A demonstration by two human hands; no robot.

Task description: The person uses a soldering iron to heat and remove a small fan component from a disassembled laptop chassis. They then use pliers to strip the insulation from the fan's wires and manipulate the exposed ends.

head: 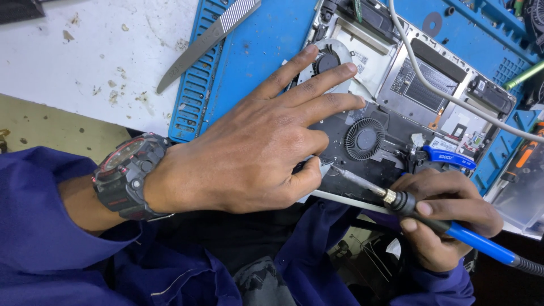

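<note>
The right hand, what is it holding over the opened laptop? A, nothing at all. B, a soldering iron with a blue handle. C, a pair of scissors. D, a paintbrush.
B: the right hand grips a soldering iron with a blue handle and a cord, its metal tip pointing at the edge of the opened laptop, next to the left hand resting flat on it.

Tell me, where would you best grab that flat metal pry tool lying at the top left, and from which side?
Probably by the ridged handle end of the pry tool, coming from above. It lies flat and slanted, partly on the blue mat, and the grooves there give grip. The thin pointed tip toward the white table is harder to pinch. Nothing covers the handle.
</note>
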